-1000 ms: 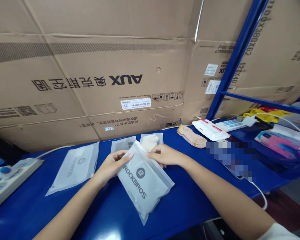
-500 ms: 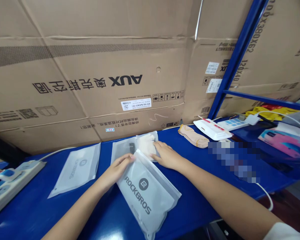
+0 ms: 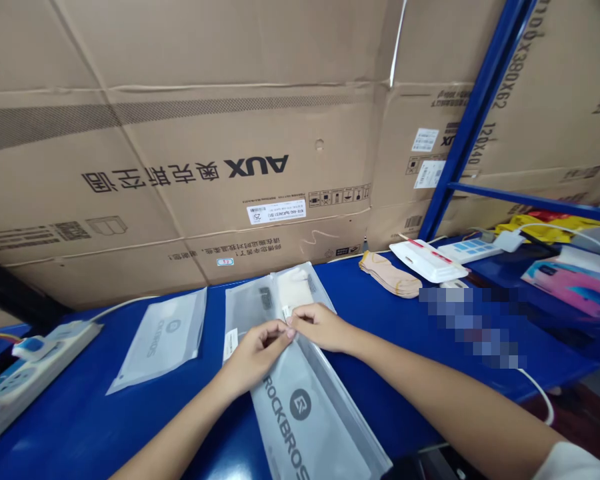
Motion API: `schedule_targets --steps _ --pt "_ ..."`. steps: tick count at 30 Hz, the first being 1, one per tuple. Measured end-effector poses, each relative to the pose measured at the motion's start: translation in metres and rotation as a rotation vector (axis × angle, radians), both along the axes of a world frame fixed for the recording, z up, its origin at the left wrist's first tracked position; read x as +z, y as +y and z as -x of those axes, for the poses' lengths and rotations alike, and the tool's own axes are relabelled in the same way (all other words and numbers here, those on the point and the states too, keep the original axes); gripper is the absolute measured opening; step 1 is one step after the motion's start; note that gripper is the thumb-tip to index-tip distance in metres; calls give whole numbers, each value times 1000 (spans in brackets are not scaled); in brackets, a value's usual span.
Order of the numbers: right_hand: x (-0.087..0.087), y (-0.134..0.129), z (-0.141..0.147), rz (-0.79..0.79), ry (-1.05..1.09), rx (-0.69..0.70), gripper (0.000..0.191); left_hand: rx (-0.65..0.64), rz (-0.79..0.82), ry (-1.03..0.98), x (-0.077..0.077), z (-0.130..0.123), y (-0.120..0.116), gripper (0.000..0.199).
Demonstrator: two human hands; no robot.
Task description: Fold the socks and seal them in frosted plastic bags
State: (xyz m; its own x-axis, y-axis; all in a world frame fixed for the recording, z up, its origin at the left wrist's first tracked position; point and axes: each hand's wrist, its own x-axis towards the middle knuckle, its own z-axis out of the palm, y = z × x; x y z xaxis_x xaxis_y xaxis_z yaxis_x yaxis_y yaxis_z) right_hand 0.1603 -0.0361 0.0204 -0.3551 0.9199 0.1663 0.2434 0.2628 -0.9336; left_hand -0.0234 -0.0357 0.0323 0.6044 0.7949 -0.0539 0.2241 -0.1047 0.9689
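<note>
A frosted zip bag (image 3: 325, 417) printed ROCKBROS lies slanted toward me on the blue table. My left hand (image 3: 261, 350) pinches its far end, thumb and forefinger closed. Against those fingertips, my right hand (image 3: 323, 327) is also closed in a pinch at the same end of the bag; the exact spot is covered by fingers. Just beyond lie clear packages, one holding pale folded cloth (image 3: 296, 287), the other a grey-looking package (image 3: 247, 300) with a dark label. Left of my hands a second frosted zip bag (image 3: 165, 337) lies flat.
Folded beige socks (image 3: 393, 275) and a white box (image 3: 427, 259) with a red-and-white stick sit at the right. Power strips (image 3: 40, 373) flank the table (image 3: 170, 427). Large cardboard (image 3: 180, 133) stands behind, beside a blue metal post (image 3: 473, 120).
My right hand has left the pale cloth and come back toward me, meeting my left hand at the bag's end. The ROCKBROS bag has shifted toward me and right.
</note>
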Motion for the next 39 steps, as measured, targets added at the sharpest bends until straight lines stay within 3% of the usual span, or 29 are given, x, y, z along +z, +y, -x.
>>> schedule_targets --steps 6,15,23,30,35,39 --pt "2 4 -3 84 78 -34 42 164 -2 -25 -6 5 11 47" --pt "-3 2 1 70 62 13 33 87 30 27 -6 4 10 51" --pt "2 0 -4 208 3 114 30 225 43 65 -4 20 31 52" --pt "21 3 -31 374 18 245 26 576 25 -53 13 46 50 43" --pt "38 2 -50 348 -62 356 27 607 70 -98 18 46 48 43" --pt "49 -1 -59 345 -119 401 28 661 8 -142 17 46 49 42"
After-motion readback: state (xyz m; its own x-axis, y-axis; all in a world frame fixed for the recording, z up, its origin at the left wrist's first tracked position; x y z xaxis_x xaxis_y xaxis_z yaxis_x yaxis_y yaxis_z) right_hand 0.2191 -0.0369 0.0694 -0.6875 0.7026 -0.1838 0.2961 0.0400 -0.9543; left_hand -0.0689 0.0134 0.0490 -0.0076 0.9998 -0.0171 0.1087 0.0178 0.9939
